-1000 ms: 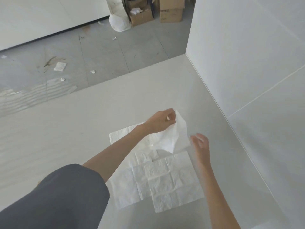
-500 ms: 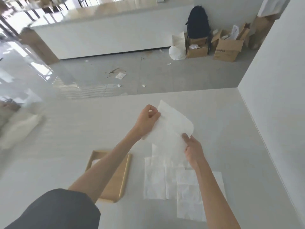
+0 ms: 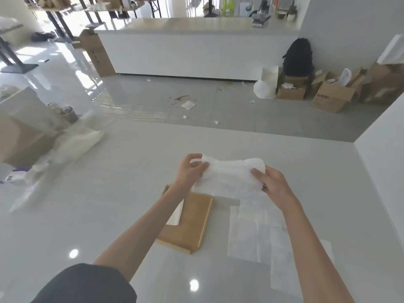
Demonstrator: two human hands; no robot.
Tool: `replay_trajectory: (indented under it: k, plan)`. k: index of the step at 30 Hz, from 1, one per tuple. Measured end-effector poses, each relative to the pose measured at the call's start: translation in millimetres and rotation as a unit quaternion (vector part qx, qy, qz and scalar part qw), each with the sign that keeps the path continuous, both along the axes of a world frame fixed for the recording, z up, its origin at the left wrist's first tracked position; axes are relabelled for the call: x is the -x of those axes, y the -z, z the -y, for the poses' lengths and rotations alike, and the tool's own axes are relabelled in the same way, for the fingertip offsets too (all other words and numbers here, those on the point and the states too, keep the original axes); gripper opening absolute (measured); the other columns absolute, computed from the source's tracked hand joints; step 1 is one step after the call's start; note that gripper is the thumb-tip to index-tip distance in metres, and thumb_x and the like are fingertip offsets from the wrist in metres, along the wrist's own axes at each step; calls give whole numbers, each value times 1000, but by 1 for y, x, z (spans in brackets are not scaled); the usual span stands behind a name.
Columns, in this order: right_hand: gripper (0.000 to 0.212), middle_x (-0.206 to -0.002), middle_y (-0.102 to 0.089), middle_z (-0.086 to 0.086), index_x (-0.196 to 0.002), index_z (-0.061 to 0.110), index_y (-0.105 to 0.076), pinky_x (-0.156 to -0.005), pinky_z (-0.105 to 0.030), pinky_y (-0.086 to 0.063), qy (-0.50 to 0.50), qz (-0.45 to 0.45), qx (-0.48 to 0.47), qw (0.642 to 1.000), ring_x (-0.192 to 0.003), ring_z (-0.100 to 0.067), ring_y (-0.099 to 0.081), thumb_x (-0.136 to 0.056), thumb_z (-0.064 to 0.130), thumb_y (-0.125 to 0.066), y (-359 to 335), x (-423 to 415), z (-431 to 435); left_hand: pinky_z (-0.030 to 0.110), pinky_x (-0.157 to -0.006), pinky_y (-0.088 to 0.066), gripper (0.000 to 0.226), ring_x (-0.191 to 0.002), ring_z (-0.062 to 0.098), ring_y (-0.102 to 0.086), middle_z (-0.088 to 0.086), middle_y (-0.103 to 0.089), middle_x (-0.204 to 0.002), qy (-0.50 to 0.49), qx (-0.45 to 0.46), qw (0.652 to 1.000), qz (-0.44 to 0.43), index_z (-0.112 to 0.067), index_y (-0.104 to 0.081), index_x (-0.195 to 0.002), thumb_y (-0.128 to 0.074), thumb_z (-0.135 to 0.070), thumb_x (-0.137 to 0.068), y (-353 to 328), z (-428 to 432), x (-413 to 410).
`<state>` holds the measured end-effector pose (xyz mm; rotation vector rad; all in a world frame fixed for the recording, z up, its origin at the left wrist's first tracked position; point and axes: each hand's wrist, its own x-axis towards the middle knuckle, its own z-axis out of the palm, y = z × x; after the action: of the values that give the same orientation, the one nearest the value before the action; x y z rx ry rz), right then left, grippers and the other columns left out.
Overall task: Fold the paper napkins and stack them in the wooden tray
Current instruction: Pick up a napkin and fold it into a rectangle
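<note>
White tabletop (image 3: pixel 109 215): our left hand (image 3: pixel 190 169) and right hand (image 3: pixel 273 182) pinch one napkin (image 3: pixel 231 171) mid-frame; the wooden tray (image 3: pixel 194 221) seemingly holds one folded piece (image 3: pixel 175 216), and unfolded napkins (image 3: pixel 258 232) wait lower right.

I seem to be in a café or shop mid-setup: a long white service counter (image 3: pixel 196 47), open cardboard boxes (image 3: pixel 330 97) and a backpack (image 3: pixel 298 56) on the glossy tiled floor (image 3: pixel 142 99), with paper scraps (image 3: pixel 188 105) lying about.

The wooden tray (image 3: pixel 194 221) — a napkin (image 3: pixel 175 217) in it — lies on the table (image 3: pixel 109 215) left of the spread napkins (image 3: pixel 247 235), held napkin (image 3: pixel 231 173) above.
</note>
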<state>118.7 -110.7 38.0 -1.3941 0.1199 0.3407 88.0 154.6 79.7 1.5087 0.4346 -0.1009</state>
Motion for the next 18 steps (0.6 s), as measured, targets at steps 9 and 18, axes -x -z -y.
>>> replay_trajectory:
  k: [9,18]
  plan:
    - [43,-123,-74,-10,-130,8,-66,-82,-29,-60,-11,14,1,1000,-112,-26,-72,-89,19,-73,-36,11,-75,41,-98,-55,50,-95,25,-65,14,-64,-103,91,90,992,-4,-9,-56,-136,-73,-2,-90,-5,-111,-3]
    - [38,-123,-74,-9,-127,11,-69,-80,-28,-59,13,69,-21,997,-111,-26,-72,-91,21,-72,-97,-15,-135,35,-81,-41,54,-87,20,-53,9,-49,-86,142,67,981,114,-23,-55,-141,-70,-5,-93,-60,-172,-45]
